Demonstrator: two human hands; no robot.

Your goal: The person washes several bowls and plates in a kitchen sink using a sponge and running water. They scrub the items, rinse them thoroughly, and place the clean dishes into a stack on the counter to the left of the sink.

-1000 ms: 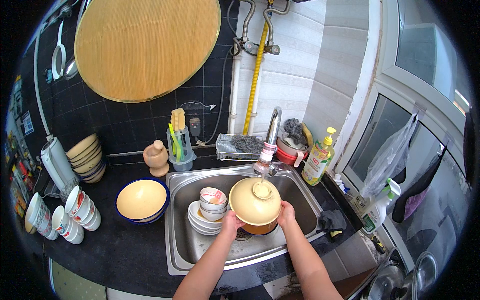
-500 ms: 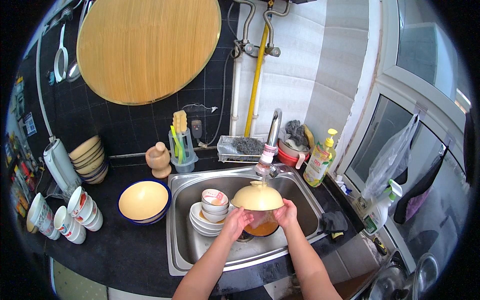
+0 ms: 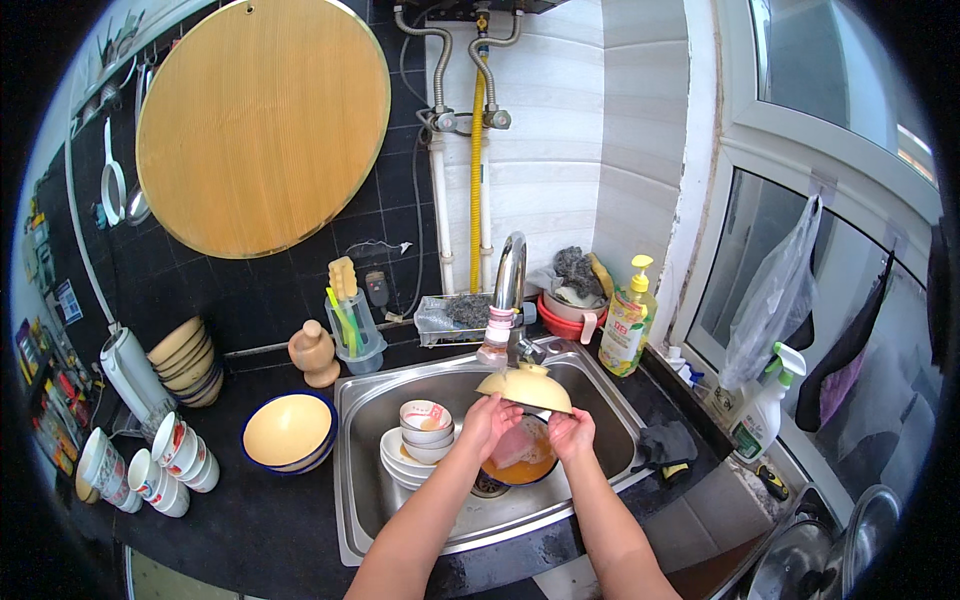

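A cream-yellow bowl [image 3: 540, 390] hangs upside down and tilted over the sink [image 3: 349, 500], just below the tap [image 3: 511, 268]. My left hand [image 3: 486, 425] grips its near rim on the left, and my right hand [image 3: 572, 436] grips the right side. Beneath it, a dark-rimmed bowl [image 3: 548, 474] in the sink holds orange-brown liquid and a pinkish, cloth-like thing [image 3: 514, 446]. Left of my hands, small white bowls [image 3: 428, 437] are stacked on white dishes [image 3: 397, 462]. Whether water is running is hard to make out.
A blue-rimmed cream bowl [image 3: 290, 432] stands left of the sink, with stacked patterned cups [image 3: 158, 482] farther left. Behind are a wooden mortar [image 3: 315, 355], a utensil holder [image 3: 360, 345] and a wire rack [image 3: 460, 318]. A soap bottle [image 3: 626, 330] stands back right; a dark cloth [image 3: 664, 446] lies at the right edge.
The held bowl has tipped, its right side lower, uncovering more of the liquid-filled bowl and the pinkish thing below. Both hands keep their hold. The whole view has shifted slightly.
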